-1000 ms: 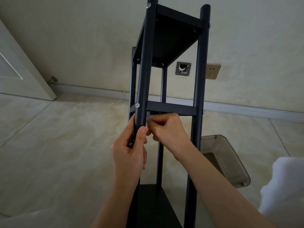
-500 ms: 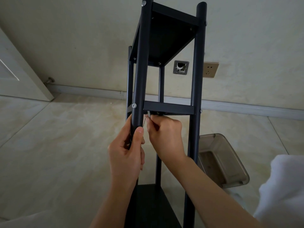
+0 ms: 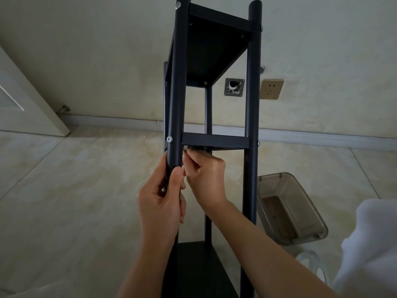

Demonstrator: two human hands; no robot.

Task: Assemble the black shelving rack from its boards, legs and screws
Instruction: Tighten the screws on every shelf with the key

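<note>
- head view: i see the black shelving rack point(image 3: 214, 82) standing on the tiled floor point(image 3: 75, 190) close in front of me, with three boards already fixed between its legs.
- my left hand point(image 3: 163, 203) is wrapped around the near left leg point(image 3: 175, 104), thumb up along the tube, just below the silver screw point(image 3: 169, 139) at the middle board point(image 3: 214, 140).
- my right hand point(image 3: 204, 177) is curled tight just under the left end of that middle board, fingertips pinching something small against its underside; i cannot tell what it is.
- the two hands are touching, or nearly so, beside the leg.
- the near right leg point(image 3: 251, 125) stands free of both hands.
- the bottom board point(image 3: 199, 269) shows dark between my forearms.
- to the right of the rack a clear plastic bin point(image 3: 290, 211) sits on the floor.
- on the far wall point(image 3: 107, 50) there is a socket point(image 3: 271, 89) and a metal plate point(image 3: 234, 87); a white door point(image 3: 25, 100) stands at the left.
</note>
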